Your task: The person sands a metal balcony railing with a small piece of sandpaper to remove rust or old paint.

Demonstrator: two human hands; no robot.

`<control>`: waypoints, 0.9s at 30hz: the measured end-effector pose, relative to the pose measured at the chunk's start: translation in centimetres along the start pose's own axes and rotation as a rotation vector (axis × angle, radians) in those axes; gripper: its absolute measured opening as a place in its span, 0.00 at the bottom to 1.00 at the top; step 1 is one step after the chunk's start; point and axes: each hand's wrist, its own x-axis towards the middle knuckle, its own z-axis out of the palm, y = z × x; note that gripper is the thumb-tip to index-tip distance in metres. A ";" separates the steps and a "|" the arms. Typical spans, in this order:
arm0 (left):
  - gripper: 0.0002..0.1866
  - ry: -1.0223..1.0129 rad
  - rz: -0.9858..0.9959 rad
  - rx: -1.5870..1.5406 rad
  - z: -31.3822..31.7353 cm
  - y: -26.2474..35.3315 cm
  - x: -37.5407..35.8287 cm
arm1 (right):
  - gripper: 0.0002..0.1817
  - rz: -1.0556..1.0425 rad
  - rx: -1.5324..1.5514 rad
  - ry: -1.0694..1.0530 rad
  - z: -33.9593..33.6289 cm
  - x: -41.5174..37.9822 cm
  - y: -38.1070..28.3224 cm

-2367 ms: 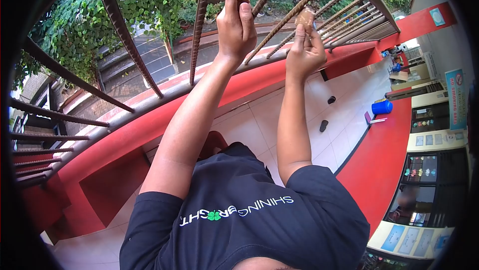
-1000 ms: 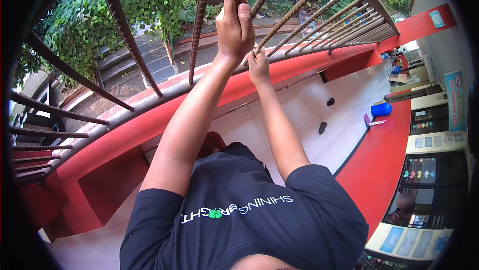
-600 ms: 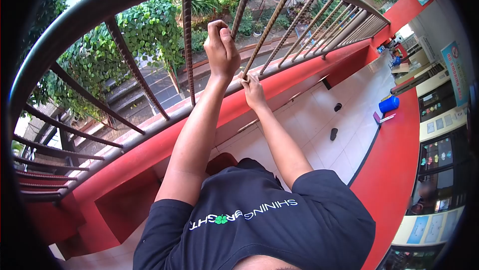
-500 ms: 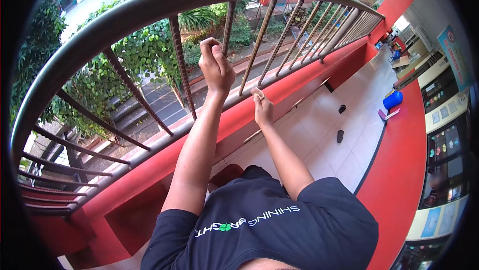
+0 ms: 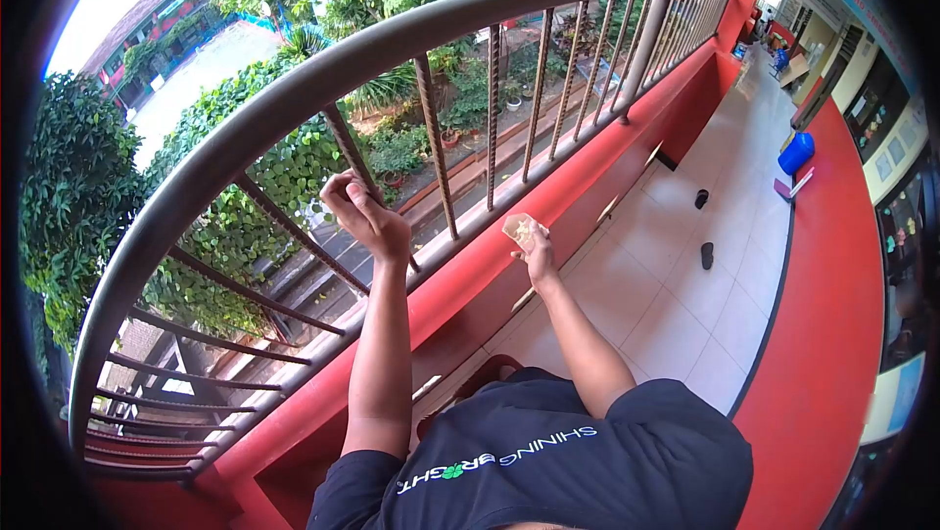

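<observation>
We judge the pad (image 5: 520, 230) light, pliable, best held edgewise. Right hand (image 5: 540, 258) pinches it; left hand (image 5: 374, 224) closes around a bar (image 5: 341, 133).

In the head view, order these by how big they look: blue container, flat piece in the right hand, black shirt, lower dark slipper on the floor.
1. Black shirt
2. Blue container and flat piece in the right hand: too alike to rank, the piece being partly covered
3. Lower dark slipper

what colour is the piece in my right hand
The piece is light brown with whitish patches, clearest in the head view.
</observation>
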 end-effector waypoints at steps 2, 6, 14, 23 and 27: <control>0.13 0.038 0.464 0.025 -0.7 -0.8 -0.3 | 0.22 -0.140 -0.118 -0.054 0.1 1.4 -0.7; 0.15 -0.252 0.859 0.242 -2.2 -0.1 -3.4 | 0.21 -0.389 -0.206 -0.115 2.5 5.6 -5.3; 0.31 -0.274 0.192 0.409 8.6 4.8 2.0 | 0.45 -0.470 -0.079 -0.729 14.6 6.5 -24.0; 0.19 -0.262 0.149 0.198 10.6 3.3 3.6 | 0.44 -0.405 -0.232 -0.868 10.8 10.7 -15.2; 0.12 -0.281 0.196 0.274 10.7 3.2 3.5 | 0.43 -0.516 -0.150 -0.897 12.2 9.6 -18.8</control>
